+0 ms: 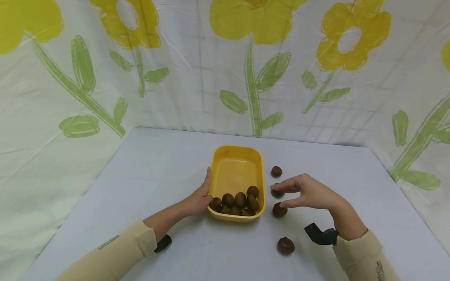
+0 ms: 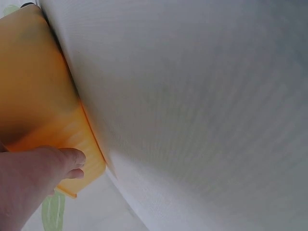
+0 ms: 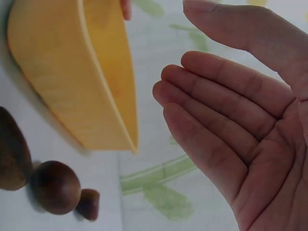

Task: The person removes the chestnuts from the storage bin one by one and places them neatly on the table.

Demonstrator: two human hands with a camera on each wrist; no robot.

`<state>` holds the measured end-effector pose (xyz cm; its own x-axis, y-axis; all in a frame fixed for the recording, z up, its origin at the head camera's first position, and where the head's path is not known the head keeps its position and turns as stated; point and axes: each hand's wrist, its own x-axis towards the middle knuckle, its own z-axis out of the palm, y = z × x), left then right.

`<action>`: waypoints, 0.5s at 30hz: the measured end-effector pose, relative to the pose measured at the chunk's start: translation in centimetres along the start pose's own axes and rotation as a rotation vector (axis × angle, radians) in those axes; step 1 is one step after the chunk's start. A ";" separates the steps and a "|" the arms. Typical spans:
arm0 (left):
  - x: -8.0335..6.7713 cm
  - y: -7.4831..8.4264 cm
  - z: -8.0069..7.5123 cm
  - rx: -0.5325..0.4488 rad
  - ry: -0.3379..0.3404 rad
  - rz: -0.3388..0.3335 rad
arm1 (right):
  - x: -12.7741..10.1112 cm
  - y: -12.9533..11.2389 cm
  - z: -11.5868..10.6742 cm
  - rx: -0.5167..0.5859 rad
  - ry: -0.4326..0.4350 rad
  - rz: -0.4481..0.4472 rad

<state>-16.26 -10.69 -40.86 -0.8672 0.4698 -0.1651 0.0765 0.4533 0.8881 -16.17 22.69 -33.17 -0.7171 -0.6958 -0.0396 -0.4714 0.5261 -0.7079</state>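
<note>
A yellow rectangular tub (image 1: 236,173) stands on the table with several brown chestnuts (image 1: 240,200) gathered at its near end. My left hand (image 1: 197,200) holds the tub's left side, its thumb at the rim and its fingers along the outer wall (image 2: 45,72). To the tub's right, my right hand (image 1: 311,193) hovers over loose chestnuts, thumb and fingers apart. Its fingertips partly cover one chestnut (image 1: 277,191), and the thumb tip overlaps another chestnut (image 1: 279,210). In the right wrist view the palm (image 3: 274,159) faces the camera with nothing in it.
One chestnut (image 1: 276,171) lies farther back beside the tub, and another chestnut (image 1: 285,246) lies nearer the front. The white table (image 1: 168,156) meets a cloth backdrop (image 1: 190,78) painted with yellow flowers. Black straps (image 1: 321,235) are at both wrists.
</note>
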 end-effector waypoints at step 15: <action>0.0 0.0 0.1 0.010 0.012 -0.005 | 4.2 -1.1 -1.5 -0.010 0.022 0.020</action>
<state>-16.21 -10.60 -40.87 -0.8736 0.4580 -0.1646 0.0765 0.4633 0.8829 -19.37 19.91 -31.51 -0.7376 -0.6741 -0.0384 -0.4613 0.5447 -0.7003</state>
